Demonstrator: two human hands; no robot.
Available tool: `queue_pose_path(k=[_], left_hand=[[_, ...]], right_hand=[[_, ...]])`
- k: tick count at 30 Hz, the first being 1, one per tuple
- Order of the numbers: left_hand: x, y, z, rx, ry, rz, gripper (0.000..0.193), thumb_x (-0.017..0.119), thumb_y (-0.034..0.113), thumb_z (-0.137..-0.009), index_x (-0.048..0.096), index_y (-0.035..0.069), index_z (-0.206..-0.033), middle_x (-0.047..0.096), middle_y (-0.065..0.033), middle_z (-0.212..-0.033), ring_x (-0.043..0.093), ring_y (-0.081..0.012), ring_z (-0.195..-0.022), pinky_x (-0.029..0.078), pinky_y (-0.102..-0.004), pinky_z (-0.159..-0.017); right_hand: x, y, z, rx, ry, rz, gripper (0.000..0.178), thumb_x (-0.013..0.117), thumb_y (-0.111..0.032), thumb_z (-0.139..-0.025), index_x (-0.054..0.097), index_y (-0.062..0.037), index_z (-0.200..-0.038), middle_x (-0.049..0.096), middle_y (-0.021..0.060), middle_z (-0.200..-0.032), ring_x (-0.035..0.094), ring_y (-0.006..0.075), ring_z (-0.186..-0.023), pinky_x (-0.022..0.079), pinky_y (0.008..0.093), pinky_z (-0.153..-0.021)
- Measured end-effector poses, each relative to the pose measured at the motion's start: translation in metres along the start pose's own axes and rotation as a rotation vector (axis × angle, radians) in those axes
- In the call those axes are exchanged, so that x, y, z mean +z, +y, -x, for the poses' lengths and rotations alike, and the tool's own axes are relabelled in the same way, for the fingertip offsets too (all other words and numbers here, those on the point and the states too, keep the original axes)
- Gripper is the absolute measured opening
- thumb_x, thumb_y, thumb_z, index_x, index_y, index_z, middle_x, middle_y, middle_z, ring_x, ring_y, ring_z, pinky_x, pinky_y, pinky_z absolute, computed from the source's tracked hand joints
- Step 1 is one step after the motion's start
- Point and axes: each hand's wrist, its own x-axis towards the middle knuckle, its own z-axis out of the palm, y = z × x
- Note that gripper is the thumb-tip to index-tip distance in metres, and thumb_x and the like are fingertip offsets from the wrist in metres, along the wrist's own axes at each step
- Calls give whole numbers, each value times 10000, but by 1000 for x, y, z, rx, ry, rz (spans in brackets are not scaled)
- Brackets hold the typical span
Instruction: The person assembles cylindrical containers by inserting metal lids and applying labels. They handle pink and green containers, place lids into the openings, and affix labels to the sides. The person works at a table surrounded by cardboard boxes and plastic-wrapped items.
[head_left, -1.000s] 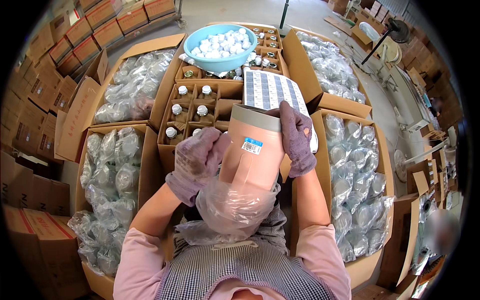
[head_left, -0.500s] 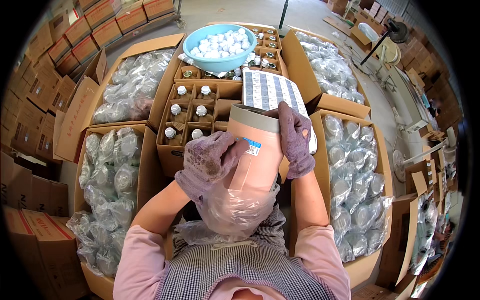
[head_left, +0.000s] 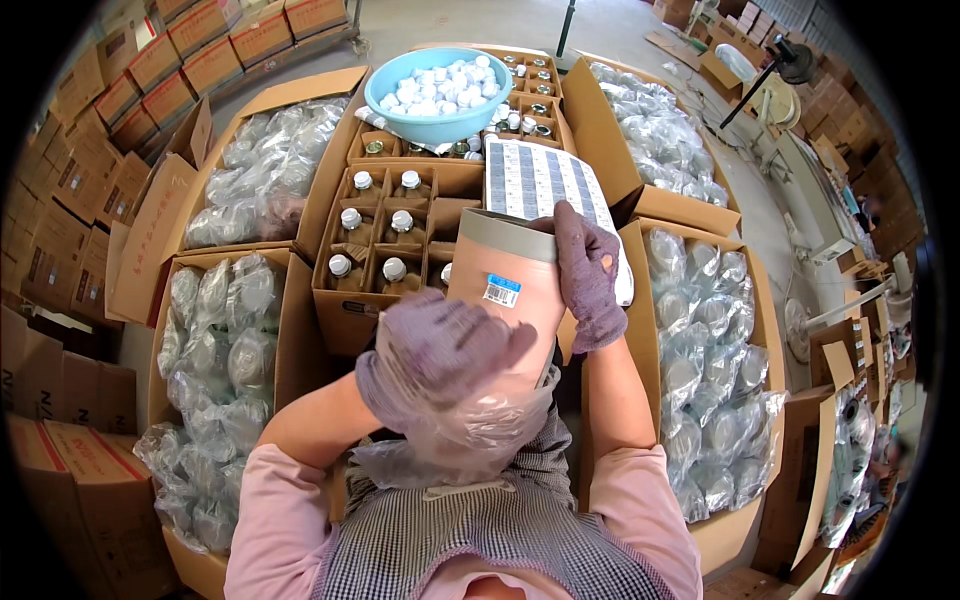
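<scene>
A pink container (head_left: 530, 275) with a grey rim (head_left: 500, 236) is held tilted before the checked apron (head_left: 430, 540), near the divided carton (head_left: 350, 326), its open end turned up and away from the body and its lower part covered by a clear plastic bag (head_left: 490, 430). By the gloved right hand (head_left: 588, 275) it is gripped at the upper right, the fingers clamped on the rim and wall, seemingly to keep it steady and its front in view; the gloved left hand (head_left: 440, 345) is blurred before its lower left, the fingers curled, and whether they are closed on the bag or apart from it cannot be told. On the container's front a small blue-and-white sticker (head_left: 502, 290) with a bar code is seen, its print too fine to be read. Beyond, a sheet of grey-and-white labels (head_left: 545, 185) is laid on the divided carton, probably to be kept within reach. In that carton white-capped bottles (head_left: 402, 225) are stood upright, apparently kept apart by the dividers (head_left: 383, 223), and behind them loose caps (head_left: 445, 88) are gathered in a blue basin (head_left: 430, 127), likely so that they do not scatter. On both sides bagged goods (head_left: 255, 290) are packed in open cartons (head_left: 302, 330); handwriting is borne by a brown flap (head_left: 150, 240) at the left, and red print by stacked boxes (head_left: 214, 65) farther off
</scene>
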Motion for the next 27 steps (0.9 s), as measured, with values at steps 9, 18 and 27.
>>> queue_pose_path(k=[9,18,27], left_hand=[[9,-32,30,-572,-92,193,56,646,31,-905,590,25,-905,602,-129,-780,589,-324,-645,465,-373,-579],[25,-27,29,-321,-72,-95,217,706,105,-818,605,61,-1005,578,-133,-818,596,-354,-702,466,-424,-615],[27,-26,20,-276,-17,-25,184,750,121,-805,576,63,-827,563,-84,-700,557,-326,-598,437,-406,-548]], right_hand=[[-1,0,2,-31,-28,-9,361,543,-232,-1008,734,55,-899,698,69,-736,580,80,-685,483,262,-662],[-2,-4,2,-10,-25,21,348,547,-225,-1002,704,67,-897,713,95,-775,597,91,-704,492,273,-668],[-2,-3,4,-20,-7,2,347,550,-225,-1000,716,62,-894,710,109,-766,603,103,-693,493,278,-664]])
